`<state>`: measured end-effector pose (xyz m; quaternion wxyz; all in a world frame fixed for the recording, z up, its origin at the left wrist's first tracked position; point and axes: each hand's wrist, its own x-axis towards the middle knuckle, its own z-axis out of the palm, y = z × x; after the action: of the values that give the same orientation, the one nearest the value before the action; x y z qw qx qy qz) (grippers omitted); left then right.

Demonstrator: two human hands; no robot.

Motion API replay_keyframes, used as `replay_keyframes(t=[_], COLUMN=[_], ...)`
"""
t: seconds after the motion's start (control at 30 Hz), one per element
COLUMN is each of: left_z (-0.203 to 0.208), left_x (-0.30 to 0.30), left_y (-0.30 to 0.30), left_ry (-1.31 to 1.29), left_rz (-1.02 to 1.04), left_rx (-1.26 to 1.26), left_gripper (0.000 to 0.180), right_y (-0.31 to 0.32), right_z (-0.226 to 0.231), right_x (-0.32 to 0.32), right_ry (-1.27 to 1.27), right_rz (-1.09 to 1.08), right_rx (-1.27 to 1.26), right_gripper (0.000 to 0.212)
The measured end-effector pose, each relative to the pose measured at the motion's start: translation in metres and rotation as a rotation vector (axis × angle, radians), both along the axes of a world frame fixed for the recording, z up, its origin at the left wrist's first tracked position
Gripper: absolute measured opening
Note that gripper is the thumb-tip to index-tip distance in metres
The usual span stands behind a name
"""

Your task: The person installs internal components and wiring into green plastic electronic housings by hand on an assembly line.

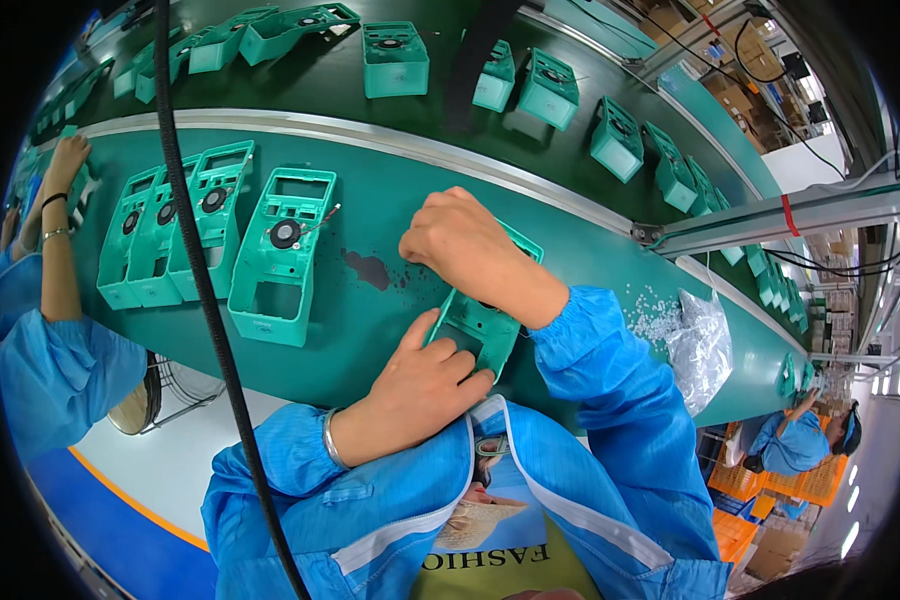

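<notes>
A green plastic housing [494,338] lies on the green worktable [370,190] in front of me, partly covered by my hands. My left hand [422,392] grips its near left side, the index finger along the wall and the other fingers curled at the near edge. Above its far left corner, my right hand [460,240] is closed, fingertips bent down and pressed together. Whatever they pinch is hidden. Just left of that hand, small dark pieces [368,268] lie in a scattered patch. Further left stands a similar housing [275,260] with a round black fan and thin wires.
Several more housings [135,240] stand in a row at left, near another person's arm [60,240]. Beyond a metal rail [370,130], a dark conveyor carries more housings [395,70]. At right lie small clear bits [653,315] and a plastic bag [700,350]. A black cable [195,250] hangs across the view.
</notes>
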<state>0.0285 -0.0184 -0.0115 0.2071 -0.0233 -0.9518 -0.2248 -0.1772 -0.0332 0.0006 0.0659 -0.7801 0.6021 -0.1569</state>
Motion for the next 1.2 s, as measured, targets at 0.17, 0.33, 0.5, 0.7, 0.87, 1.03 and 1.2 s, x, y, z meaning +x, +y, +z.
replay_keyframes(t=[0.17,0.33,0.5,0.7,0.87,1.03,1.2], left_z=[0.006,0.013,0.021,0.035,0.037,0.037,0.038], left_x=[-0.003,0.000,0.003,0.012,0.028,0.026,0.025], left_y=[-0.003,-0.017,-0.033,-0.047,-0.051,-0.050,-0.051], left_ry=[-0.021,-0.055,-0.129,-0.211,-0.240,-0.194,-0.223], left_rz=[-0.018,-0.038,-0.106,-0.092,0.016,0.049,0.047], left_rx=[-0.004,-0.009,0.041,0.033,0.037,0.048,0.055], left_gripper=[0.020,0.018,0.021,0.023,0.029,0.026,0.027], right_y=[0.006,0.045,0.092,0.121,0.141,0.142,0.144], right_z=[0.004,0.038,0.036,0.009,-0.016,-0.012,-0.009], right_x=[-0.009,-0.040,-0.048,-0.089,-0.092,-0.098,-0.105], right_ry=[-0.092,-0.308,-0.589,-0.094,-0.143,-0.314,-0.250], right_rz=[0.016,0.020,-0.172,-0.484,-0.501,-0.527,-0.515], right_rx=[-0.078,-0.026,0.194,-0.181,-0.113,-0.065,-0.071], right_gripper=[0.003,0.008,0.008,0.011,0.011,0.011,0.012])
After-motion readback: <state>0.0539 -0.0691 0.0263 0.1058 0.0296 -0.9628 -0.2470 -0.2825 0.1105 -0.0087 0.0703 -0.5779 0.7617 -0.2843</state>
